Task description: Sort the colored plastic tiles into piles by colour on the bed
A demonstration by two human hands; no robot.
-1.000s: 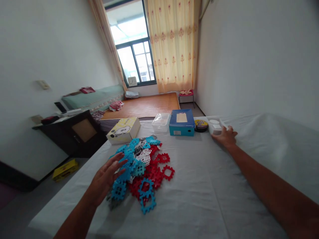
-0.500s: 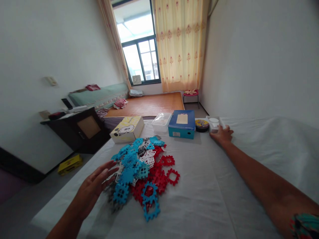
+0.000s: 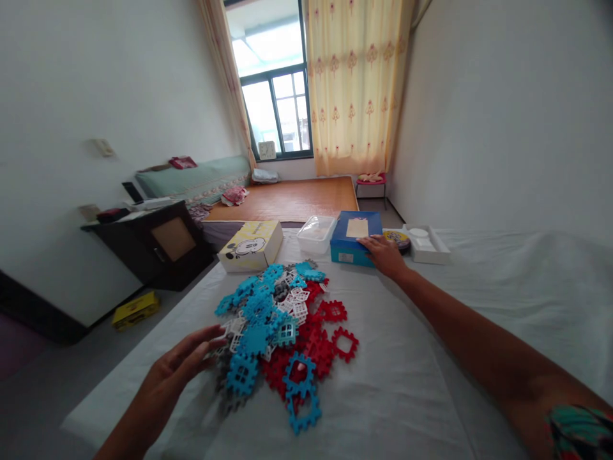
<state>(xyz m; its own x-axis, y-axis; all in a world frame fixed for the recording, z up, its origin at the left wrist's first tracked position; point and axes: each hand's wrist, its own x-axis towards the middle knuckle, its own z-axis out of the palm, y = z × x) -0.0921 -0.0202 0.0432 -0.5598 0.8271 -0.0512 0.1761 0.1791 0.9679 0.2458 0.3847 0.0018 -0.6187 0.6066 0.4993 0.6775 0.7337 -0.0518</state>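
Observation:
My right hand (image 3: pixel 387 257) reaches across to the blue cardboard box (image 3: pixel 347 241), its fingers laid over the front right edge of the lid. At the left border of a heap of plastic interlocking tiles, my left hand (image 3: pixel 184 359) hovers with fingers stretched out and nothing in them. Blue tiles (image 3: pixel 253 338), white tiles (image 3: pixel 299 303), red tiles (image 3: pixel 320 345) and grey tiles (image 3: pixel 230 399) make up that heap. Two blue frame tiles (image 3: pixel 302 418) lie at its near end. Behind the right hand, a round yellow-and-black tin (image 3: pixel 398 239) is partly covered.
Along the far edge of the white-covered table (image 3: pixel 383 383) stand a yellow-and-white cartoon box (image 3: pixel 253 249), a clear plastic container (image 3: pixel 315 235) and a white open box (image 3: pixel 433 250) with a round white item inside. A dark cabinet (image 3: pixel 167 249) is left of the table.
My right hand has moved left from the white open box to the blue box. My left hand stays beside the tile heap. The view has shifted slightly.

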